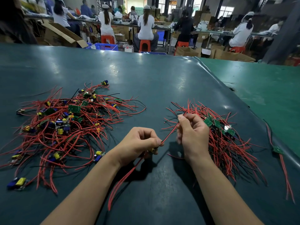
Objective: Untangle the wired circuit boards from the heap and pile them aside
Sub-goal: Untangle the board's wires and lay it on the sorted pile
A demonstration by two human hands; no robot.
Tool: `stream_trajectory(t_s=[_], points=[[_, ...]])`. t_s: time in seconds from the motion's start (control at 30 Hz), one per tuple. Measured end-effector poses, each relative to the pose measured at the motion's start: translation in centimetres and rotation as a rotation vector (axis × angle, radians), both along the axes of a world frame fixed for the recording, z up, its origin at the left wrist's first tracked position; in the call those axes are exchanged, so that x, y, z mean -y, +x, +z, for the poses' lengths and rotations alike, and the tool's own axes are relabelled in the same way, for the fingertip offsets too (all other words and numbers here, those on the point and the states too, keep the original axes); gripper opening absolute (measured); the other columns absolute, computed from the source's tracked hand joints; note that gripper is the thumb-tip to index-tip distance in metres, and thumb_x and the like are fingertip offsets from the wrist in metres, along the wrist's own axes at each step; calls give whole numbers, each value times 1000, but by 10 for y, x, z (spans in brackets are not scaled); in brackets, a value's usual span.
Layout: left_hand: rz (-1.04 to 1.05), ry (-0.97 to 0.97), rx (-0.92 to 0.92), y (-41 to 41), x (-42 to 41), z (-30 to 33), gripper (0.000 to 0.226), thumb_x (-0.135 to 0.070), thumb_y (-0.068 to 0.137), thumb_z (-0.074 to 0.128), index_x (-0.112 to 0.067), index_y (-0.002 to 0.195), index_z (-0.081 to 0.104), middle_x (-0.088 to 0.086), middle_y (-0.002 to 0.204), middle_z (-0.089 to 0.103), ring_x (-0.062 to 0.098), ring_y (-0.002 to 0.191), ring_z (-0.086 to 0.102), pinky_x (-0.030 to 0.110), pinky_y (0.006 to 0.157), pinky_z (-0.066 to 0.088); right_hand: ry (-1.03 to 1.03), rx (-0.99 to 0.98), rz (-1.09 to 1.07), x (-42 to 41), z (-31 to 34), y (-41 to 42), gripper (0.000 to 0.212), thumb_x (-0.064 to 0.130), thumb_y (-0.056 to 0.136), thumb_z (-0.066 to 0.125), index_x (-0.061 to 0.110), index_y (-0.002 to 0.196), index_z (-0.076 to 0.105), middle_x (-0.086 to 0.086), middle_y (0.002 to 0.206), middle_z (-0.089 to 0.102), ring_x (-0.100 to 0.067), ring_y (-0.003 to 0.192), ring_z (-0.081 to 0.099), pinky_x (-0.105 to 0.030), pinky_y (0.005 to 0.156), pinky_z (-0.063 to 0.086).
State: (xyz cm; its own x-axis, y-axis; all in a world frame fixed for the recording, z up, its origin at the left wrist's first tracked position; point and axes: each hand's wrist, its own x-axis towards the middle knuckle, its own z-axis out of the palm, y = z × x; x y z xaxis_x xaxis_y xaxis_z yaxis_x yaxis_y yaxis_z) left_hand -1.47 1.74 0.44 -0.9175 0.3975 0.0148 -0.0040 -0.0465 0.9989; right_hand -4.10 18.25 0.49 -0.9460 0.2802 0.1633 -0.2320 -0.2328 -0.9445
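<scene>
Two bare arms reach out over the dark green table [162,82]. The left hand [139,143] is the main thing to look from. Its fingers are curled tight around one wired circuit board [151,150]; a small yellow part peeks out under the fingers. Red wires [120,181] hang from this hand and trail back toward the person.

Just right of the left hand is the right hand [191,133]. Its thumb and fingers pinch the other end of a red and black wire pair [170,133], which runs straight between the two hands. It looks like the person is pulling the wires smooth.

Past the right hand, farther right, lies the tidy pile [224,140], with green boards together and wires fanned out. One more board with long wires [278,150] lies alone, farther right still.

To the left of the left hand sits the big messy heap [65,127]. Many boards with blue and yellow parts are mixed up in red and black wires there.

Far beyond the table, workers [146,25] sit on orange stools [145,45] with their backs turned.

I think this board is already free of the heap. The next move is likely to lay it on the tidy pile, with wires going the same way. Then the hands need to pick one more board from the heap and lift it slowly, so the wires do not snag.
</scene>
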Motion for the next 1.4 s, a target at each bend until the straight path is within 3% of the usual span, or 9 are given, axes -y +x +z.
stream_trajectory(t_s=[0.1, 0.23, 0.37, 0.43, 0.53, 0.73, 0.93, 1.23, 1.4], points=[[-63, 64, 46, 0, 3, -2, 21, -25, 65, 73, -8, 66, 61, -4, 56, 61, 9, 47, 54, 17, 44, 35, -79, -6, -60, -3, 1, -3, 20, 4, 96, 57, 14, 79, 52, 5, 49, 52, -8, 34, 39, -17, 33, 29], [-140, 188, 73, 4, 5, -2, 24, -32, 64, 84, -12, 75, 75, 5, 61, 64, 10, 45, 51, 18, 43, 38, -196, 23, -123, -13, 4, -6, 15, 8, 98, 56, 16, 86, 52, 5, 50, 52, -7, 35, 40, -15, 33, 28], [47, 501, 150, -1, 3, 5, 57, -42, 42, 97, -13, 87, 79, 2, 74, 70, 10, 48, 59, 20, 48, 49, 79, 110, 115, 1, -1, 6, 9, 10, 96, 60, 13, 87, 60, 0, 57, 58, -7, 36, 43, -16, 33, 32], [152, 657, 194, -4, 4, 7, 46, -30, 41, 97, -14, 79, 78, 4, 78, 72, 14, 57, 67, 23, 54, 56, 185, 156, 312, 10, -2, 13, 7, 9, 94, 63, 12, 88, 65, -2, 60, 61, -7, 38, 45, -17, 34, 34], [250, 828, 210, -8, 5, 6, 16, -10, 58, 78, -12, 72, 72, 12, 84, 73, 24, 79, 74, 28, 66, 60, 284, 132, 480, 16, -2, 20, 8, 7, 92, 66, 14, 93, 70, -2, 64, 65, -10, 40, 50, -20, 35, 41], [372, 598, -46, -10, -6, -2, 26, 7, 62, 68, -5, 84, 63, 10, 94, 75, 20, 84, 72, 28, 79, 58, -22, 177, 398, 22, 2, 20, 20, 12, 89, 66, 17, 74, 77, -4, 67, 68, -11, 42, 52, -18, 36, 40], [444, 277, -272, -4, -15, -4, 27, 17, 65, 74, 3, 85, 63, 4, 93, 77, 14, 83, 73, 20, 75, 55, -155, 264, 299, 18, 1, 14, 17, 17, 88, 70, 12, 71, 70, -4, 59, 65, -8, 40, 51, -17, 36, 38], [472, 241, -302, -3, -16, -2, 26, 22, 65, 73, 6, 83, 65, 8, 96, 75, 18, 87, 73, 22, 78, 56, -39, 220, 290, 10, 3, 9, 31, 18, 94, 63, 17, 66, 76, 2, 60, 64, -6, 43, 47, -18, 36, 32], [487, 333, -248, -6, -9, -2, 23, 3, 57, 81, -6, 76, 71, 13, 93, 76, 23, 89, 73, 26, 79, 57, -189, 119, 159, 4, 8, 6, 14, 13, 92, 64, 13, 82, 74, 4, 63, 63, -4, 42, 42, -15, 35, 29]])
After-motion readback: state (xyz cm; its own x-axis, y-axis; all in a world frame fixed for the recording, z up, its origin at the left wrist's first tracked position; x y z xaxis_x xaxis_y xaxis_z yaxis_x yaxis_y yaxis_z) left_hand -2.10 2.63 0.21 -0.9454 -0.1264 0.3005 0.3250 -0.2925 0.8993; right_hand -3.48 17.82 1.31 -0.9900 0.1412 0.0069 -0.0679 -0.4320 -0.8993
